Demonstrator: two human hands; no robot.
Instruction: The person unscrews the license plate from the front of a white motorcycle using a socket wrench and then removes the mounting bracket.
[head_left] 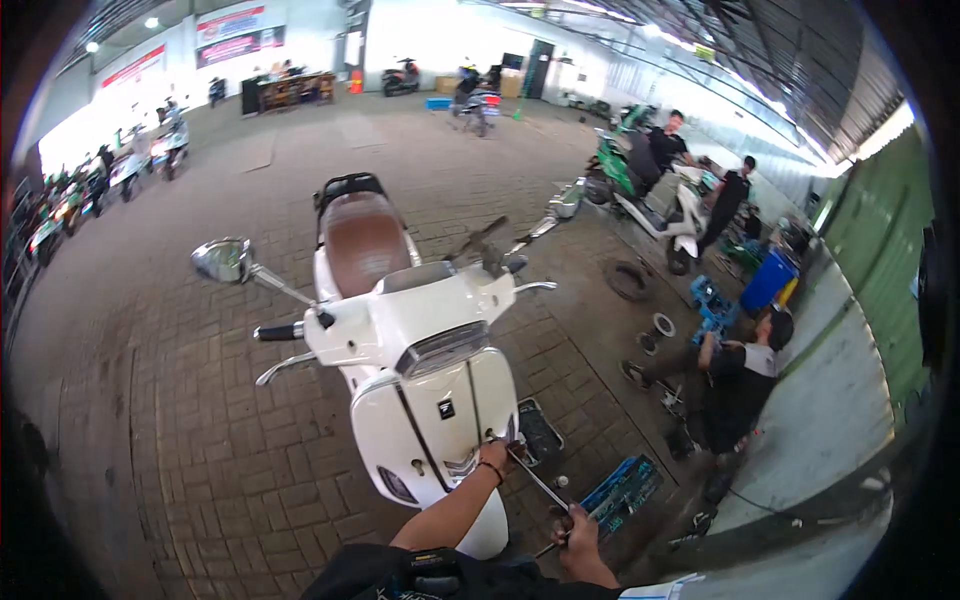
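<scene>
A white scooter (pixel 440 312) with a brown seat stands in front of me, its front panel facing me. My right hand (pixel 578 535) is closed round the near end of a long metal T-handle wrench (pixel 540 482). The shaft slants up and left to the scooter's front panel (pixel 440 420). At that far end my left hand (pixel 498 457), with a dark band at the wrist, has its fingers closed about the wrench's tip, against the panel's right lower edge. The tip itself is hidden by the fingers.
Right of the scooter lie an open teal tool case (pixel 620 495) and a dark tray (pixel 540 432). A person (pixel 745 375) sits by the wall among parts, near a loose tyre (pixel 627 280). Other people work at a white-and-green scooter (pixel 650 205). Parked motorcycles (pixel 125 175) line the left.
</scene>
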